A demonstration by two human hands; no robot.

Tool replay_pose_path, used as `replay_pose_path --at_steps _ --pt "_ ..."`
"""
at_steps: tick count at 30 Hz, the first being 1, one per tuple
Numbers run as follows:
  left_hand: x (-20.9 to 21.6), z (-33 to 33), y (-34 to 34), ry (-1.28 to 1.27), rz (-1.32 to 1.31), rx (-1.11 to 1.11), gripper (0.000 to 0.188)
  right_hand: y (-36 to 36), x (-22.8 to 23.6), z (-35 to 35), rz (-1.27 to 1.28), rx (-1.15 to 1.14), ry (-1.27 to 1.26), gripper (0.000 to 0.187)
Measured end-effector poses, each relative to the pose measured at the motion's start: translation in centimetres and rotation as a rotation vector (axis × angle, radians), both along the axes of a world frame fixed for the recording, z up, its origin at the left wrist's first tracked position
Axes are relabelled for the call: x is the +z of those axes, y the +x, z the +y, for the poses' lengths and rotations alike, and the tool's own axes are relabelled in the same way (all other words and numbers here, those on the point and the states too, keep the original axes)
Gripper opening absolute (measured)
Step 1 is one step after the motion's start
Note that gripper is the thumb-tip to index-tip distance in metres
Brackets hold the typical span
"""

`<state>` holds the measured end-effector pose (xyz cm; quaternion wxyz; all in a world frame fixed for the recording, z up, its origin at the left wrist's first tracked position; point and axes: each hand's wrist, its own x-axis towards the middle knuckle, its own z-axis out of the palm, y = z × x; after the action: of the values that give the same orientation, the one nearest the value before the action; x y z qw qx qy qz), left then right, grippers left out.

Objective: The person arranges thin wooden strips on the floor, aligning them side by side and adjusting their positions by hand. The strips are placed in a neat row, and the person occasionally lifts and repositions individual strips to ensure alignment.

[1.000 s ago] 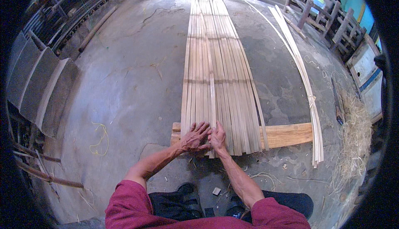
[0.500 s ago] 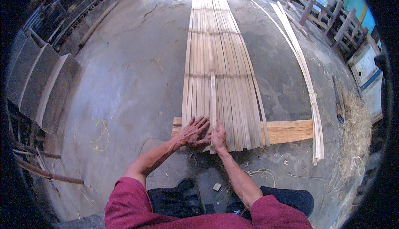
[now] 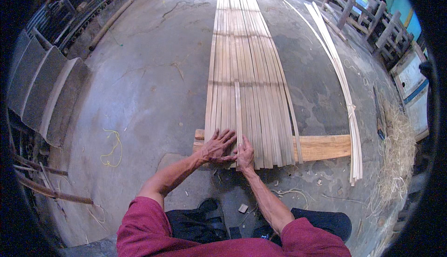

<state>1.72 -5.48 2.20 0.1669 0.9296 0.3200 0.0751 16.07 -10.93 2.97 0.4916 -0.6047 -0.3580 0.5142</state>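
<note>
The left hand point(image 3: 218, 147) is being held open, fingers spread, on the pale strips point(image 3: 260, 112); one narrow strip point(image 3: 238, 108) atop them is being gripped by the curled right hand point(image 3: 245, 156); their near ends are being supported by a wooden board point(image 3: 326, 148).

Grey concrete floor point(image 3: 149, 98): wooden plank point(image 3: 326, 148) crosswise beneath near ends of long pale slats point(image 3: 260, 117); tied strip bundle point(image 3: 343, 87) and tangled shavings point(image 3: 396, 168) at right; yellow cord point(image 3: 121, 147) at left.
</note>
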Motion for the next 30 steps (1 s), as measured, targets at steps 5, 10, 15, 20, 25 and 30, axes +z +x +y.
replay_pose_path --at_steps 5,10,15,20,25,30 --pt "-0.1 0.3 -0.1 0.025 0.112 -0.017 0.086 -0.4 0.0 0.4 -0.055 -0.005 0.01 0.045" --pt "-0.4 0.0 -0.4 0.009 0.084 -0.03 0.093 -0.2 -2.3 0.3 -0.428 0.023 0.082 0.045" --pt "0.0 -0.4 -0.6 0.042 0.083 -0.029 0.099 1.1 -2.5 0.7 -0.683 -0.018 0.254 0.042" --pt "0.4 -0.6 -0.5 0.032 0.063 -0.027 0.097 1.7 -0.6 0.5 -0.598 0.071 0.047 0.042" --pt "0.4 -0.8 -0.6 0.007 0.075 -0.048 0.094 1.4 -0.4 0.5 -0.673 0.088 0.08 0.046" --pt "0.3 -0.8 -0.5 -0.001 0.037 -0.054 0.094 1.6 -1.8 0.3 -0.751 0.052 0.169 0.044"
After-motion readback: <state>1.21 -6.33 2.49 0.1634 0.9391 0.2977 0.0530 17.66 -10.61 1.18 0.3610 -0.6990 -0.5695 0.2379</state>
